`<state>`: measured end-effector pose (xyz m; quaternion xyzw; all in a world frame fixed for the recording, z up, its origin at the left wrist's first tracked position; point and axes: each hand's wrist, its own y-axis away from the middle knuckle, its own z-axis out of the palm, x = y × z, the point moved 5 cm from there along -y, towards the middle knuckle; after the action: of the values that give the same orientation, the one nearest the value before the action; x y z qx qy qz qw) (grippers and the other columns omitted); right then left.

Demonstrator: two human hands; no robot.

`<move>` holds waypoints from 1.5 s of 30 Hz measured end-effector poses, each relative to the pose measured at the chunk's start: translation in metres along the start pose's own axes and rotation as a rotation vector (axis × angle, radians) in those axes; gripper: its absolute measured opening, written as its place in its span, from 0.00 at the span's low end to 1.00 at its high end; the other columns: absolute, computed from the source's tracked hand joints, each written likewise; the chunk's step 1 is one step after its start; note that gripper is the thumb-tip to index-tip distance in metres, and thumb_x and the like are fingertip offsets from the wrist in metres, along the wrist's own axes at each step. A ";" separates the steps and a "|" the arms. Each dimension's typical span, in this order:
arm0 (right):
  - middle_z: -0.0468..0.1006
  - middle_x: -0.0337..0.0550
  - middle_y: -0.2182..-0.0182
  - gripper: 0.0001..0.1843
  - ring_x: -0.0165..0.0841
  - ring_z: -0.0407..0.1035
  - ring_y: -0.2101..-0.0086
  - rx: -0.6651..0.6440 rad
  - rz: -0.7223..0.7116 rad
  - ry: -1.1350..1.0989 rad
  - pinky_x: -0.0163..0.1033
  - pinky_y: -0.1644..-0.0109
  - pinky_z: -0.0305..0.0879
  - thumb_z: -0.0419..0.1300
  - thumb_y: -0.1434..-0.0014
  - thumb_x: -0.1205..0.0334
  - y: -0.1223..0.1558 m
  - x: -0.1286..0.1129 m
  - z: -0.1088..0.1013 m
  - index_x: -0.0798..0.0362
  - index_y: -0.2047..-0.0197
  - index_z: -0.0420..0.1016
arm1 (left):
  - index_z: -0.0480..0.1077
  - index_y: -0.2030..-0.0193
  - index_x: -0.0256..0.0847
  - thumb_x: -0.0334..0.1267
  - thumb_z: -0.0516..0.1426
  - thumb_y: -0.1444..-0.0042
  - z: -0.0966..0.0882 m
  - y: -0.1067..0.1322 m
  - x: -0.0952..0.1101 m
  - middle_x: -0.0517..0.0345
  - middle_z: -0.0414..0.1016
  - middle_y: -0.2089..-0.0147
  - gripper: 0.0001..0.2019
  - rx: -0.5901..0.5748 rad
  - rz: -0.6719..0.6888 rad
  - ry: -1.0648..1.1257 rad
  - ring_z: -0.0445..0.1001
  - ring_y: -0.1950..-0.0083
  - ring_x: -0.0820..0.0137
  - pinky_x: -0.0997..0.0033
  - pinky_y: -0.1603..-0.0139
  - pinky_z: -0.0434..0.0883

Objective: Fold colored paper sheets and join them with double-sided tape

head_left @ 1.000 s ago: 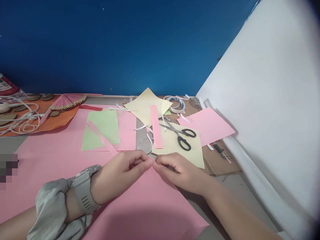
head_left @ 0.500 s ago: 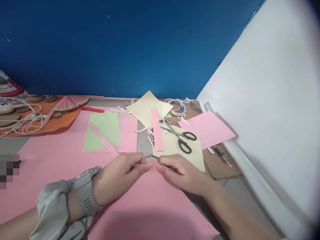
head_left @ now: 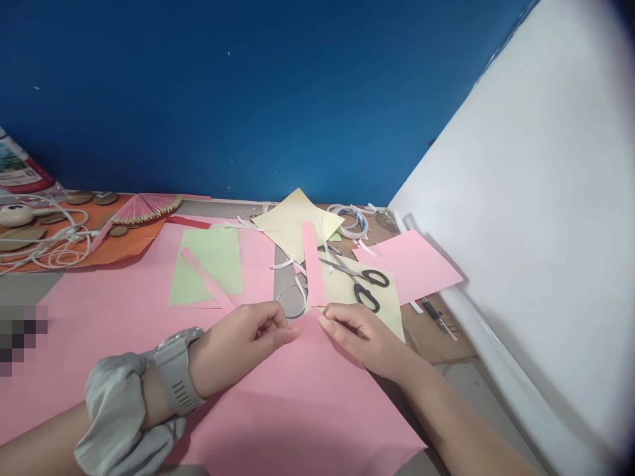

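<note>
A square sheet of pink paper (head_left: 307,396) lies in front of me, one corner pointing away toward the wall. My left hand (head_left: 253,337) pinches its upper left edge near that corner, thumb on top; a grey watch and a grey scrunchie are on this wrist. On the other side of the corner, my right hand (head_left: 360,337) grips the paper's edge between thumb and curled fingers. Just beyond the corner lies a pink paper strip (head_left: 312,264). Black-handled scissors (head_left: 361,281), blades partly apart, rest on a pale yellow sheet (head_left: 391,317).
A green paper (head_left: 213,264) with a pink strip lies left of centre. Behind are a yellow square (head_left: 292,218) and tape rolls (head_left: 354,221). At right are a pink sheet (head_left: 411,264) and a pen (head_left: 434,312). A folded pink fan (head_left: 146,208) and white cables (head_left: 59,231) sit far left.
My hands have moved slightly apart along the pink paper's edges, the right one shifting a little rightward. The view has shifted slightly.
</note>
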<state>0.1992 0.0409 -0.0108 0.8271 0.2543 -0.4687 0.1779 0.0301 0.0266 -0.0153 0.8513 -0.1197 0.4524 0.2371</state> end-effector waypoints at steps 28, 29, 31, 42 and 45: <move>0.48 0.33 0.79 0.21 0.27 0.46 0.76 0.250 0.086 0.055 0.35 0.73 0.46 0.48 0.36 0.53 -0.002 0.015 -0.034 0.51 0.77 0.47 | 0.62 0.67 0.42 0.45 0.45 0.37 -0.027 -0.006 -0.008 0.66 0.64 0.72 0.13 -0.042 0.207 -0.221 0.62 0.72 0.75 0.76 0.70 0.57; 0.48 0.33 0.79 0.21 0.27 0.47 0.76 0.250 0.085 0.066 0.35 0.73 0.46 0.48 0.36 0.53 -0.002 0.014 -0.035 0.51 0.77 0.47 | 0.62 0.67 0.42 0.45 0.44 0.37 -0.027 -0.006 -0.008 0.66 0.64 0.73 0.13 -0.040 0.192 -0.249 0.61 0.72 0.75 0.75 0.71 0.57; 0.48 0.32 0.79 0.21 0.27 0.47 0.77 0.242 0.090 0.073 0.35 0.74 0.45 0.48 0.36 0.53 -0.003 0.012 -0.035 0.51 0.78 0.47 | 0.62 0.67 0.43 0.47 0.44 0.38 -0.030 -0.006 -0.008 0.67 0.61 0.76 0.13 -0.041 0.166 -0.309 0.60 0.75 0.75 0.75 0.73 0.55; 0.50 0.33 0.79 0.21 0.28 0.48 0.76 0.252 0.083 0.090 0.35 0.72 0.47 0.47 0.36 0.52 -0.004 0.017 -0.035 0.51 0.77 0.47 | 0.57 0.77 0.41 0.53 0.51 0.43 -0.041 -0.006 -0.005 0.67 0.56 0.80 0.19 -0.051 0.208 -0.296 0.55 0.77 0.76 0.76 0.77 0.52; 0.51 0.33 0.78 0.21 0.28 0.50 0.76 0.286 0.078 0.089 0.35 0.72 0.49 0.47 0.36 0.52 -0.003 0.017 -0.038 0.51 0.78 0.50 | 0.61 0.74 0.41 0.51 0.51 0.43 -0.044 -0.006 -0.006 0.67 0.59 0.79 0.16 -0.074 0.211 -0.203 0.56 0.76 0.76 0.77 0.75 0.54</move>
<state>0.2313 0.0679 -0.0066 0.8732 0.1599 -0.4557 0.0649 -0.0020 0.0539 -0.0006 0.8662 -0.2482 0.3817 0.2061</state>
